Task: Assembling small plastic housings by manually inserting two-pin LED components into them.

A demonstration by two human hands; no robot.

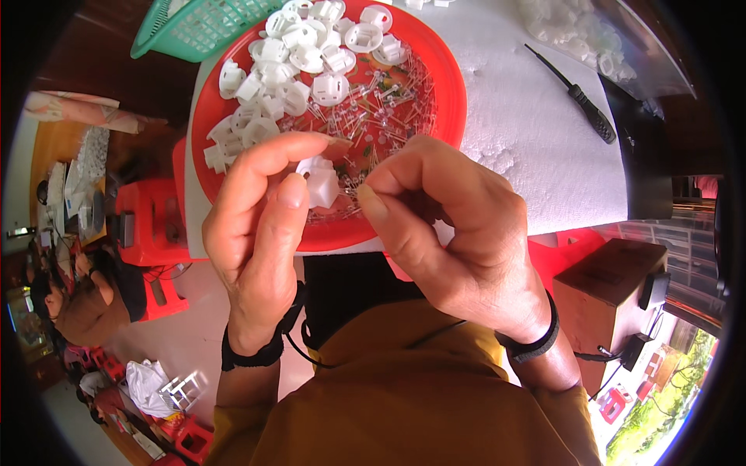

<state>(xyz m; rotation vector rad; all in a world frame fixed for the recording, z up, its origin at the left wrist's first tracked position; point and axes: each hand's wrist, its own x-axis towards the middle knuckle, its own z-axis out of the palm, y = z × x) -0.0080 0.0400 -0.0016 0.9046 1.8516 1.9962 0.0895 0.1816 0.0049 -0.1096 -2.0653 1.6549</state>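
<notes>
Brown shirt cloth is noted nearest the view, with both forearms reaching past it to the desk. Left hand: partly closed, thumb opposed to curled fingers, with hold of one white plastic part at the fingertips; the grip appears to be at the sides so that a face of the part is left uncovered. Right hand: thumb and forefinger brought together in a pinch just beside the part, not seen to touch it; whether a small piece sits between the tips I cannot tell. Both hands are over the near side of a round red tray, presumably so that anything dropped lands inside its raised rim. Within the tray, similar white parts are heaped at the far left and clear-headed components with thin wire legs are spread to their right, an arrangement that I judge puts each kind within reach of one hand. A screwdriver lies to the right of the tray, apparently set aside from the loose pieces, and a green basket stands at the tray's far left edge
</notes>
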